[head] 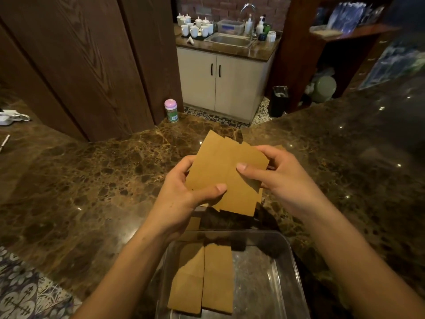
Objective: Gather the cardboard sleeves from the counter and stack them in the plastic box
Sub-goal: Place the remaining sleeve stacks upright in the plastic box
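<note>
Marble counter [80, 180]; both hands [181, 192] [282, 178] pinch fanned cardboard sleeves [225, 171], seemingly above the plastic box [285, 256].

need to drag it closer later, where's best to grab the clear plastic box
Probably take the plastic box by its right rim, coming from the right and above. The out-turned lip there gives the fingers a hold and that side is bare, while the cardboard sleeves lie flat along its left side.
</note>
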The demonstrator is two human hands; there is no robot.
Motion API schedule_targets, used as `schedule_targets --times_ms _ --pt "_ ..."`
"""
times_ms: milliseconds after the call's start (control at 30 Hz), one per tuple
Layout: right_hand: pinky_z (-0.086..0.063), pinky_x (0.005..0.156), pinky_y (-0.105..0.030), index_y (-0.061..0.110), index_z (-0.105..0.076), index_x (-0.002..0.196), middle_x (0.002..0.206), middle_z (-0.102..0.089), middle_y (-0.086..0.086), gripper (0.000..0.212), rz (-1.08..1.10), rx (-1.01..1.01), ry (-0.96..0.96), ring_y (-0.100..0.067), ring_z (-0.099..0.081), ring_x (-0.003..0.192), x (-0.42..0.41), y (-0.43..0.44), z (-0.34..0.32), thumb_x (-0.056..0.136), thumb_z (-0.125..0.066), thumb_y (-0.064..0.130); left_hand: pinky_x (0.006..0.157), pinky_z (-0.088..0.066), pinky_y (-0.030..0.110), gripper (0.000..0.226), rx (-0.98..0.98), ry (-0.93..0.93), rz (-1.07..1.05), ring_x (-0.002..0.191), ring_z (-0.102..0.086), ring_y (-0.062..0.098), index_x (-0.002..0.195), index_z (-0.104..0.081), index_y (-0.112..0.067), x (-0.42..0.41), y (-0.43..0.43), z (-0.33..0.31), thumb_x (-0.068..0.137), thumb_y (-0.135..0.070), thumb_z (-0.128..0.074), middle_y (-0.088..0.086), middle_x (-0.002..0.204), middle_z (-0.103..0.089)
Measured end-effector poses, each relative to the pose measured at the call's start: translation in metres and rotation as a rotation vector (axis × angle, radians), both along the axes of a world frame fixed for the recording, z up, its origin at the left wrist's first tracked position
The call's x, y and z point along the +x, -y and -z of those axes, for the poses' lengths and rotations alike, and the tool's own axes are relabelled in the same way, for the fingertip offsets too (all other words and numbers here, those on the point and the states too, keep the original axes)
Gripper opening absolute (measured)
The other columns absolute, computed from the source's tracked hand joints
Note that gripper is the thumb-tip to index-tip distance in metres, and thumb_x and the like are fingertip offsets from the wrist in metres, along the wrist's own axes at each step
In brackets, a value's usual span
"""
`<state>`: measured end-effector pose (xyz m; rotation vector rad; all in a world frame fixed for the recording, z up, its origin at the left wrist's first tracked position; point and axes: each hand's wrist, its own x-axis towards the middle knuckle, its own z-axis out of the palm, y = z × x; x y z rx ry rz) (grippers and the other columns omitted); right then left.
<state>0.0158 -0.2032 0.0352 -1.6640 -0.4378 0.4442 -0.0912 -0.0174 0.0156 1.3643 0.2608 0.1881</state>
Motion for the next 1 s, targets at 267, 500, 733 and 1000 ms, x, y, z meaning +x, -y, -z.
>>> schedule_targets --times_ms 267,500,733,1000 --pt "-0.061 0.071 -0.025 0.018 -0.07 0.12 0.104 -0.081 0.0 0.033 0.029 0.013 -0.053 -0.016 -0.079 0.095 0.004 0.021 -0.005 0.089 -0.079 0.012 0.07 -0.059 0.035 0.025 -0.056 -0.021 -0.077 0.085 -0.073 0.023 0.12 -0.066 -0.007 -0.001 -0.001 0.006 0.098 -0.018 -0.063 0.013 0.099 -0.078" --pt "-0.058 0.098 -0.052 0.02 -0.07 0.125 0.116 -0.078 -0.006 0.053 0.004 -0.004 -0.096 -0.024 -0.076 0.108 0.014 0.042 -0.008 0.074 -0.082 0.028 0.062 -0.058 0.028 0.029 0.06 -0.071 -0.014 0.091 -0.073 0.021 0.127 -0.06 -0.02 -0.001 -0.012 0.006 0.101 -0.009 -0.055 0.007 0.108 -0.078" --pt "-0.06 0.095 -0.048 0.015 -0.069 0.127 0.12 -0.077 -0.011 0.053 -0.028 0.03 -0.119 -0.028 -0.075 0.11 0.011 0.038 -0.005 0.076 -0.08 0.024 0.06 -0.03 0.033 0.077 -0.724 -0.176 0.2 0.064 -0.039 0.018 0.14 -0.057 -0.001 -0.002 -0.011 0.004 0.091 -0.061 -0.058 0.005 0.081 -0.049" --pt "-0.062 0.086 -0.04 0.018 -0.071 0.123 0.113 -0.079 -0.005 0.051 -0.082 0.015 -0.109 -0.024 -0.077 0.105 0.011 0.039 -0.012 0.074 -0.081 0.026 0.072 -0.064 0.045 0.05 -0.647 -0.196 0.131 0.101 -0.074 0.03 0.135 -0.061 -0.017 -0.002 0.004 -0.001 0.101 -0.049 -0.045 0.021 0.123 -0.071"
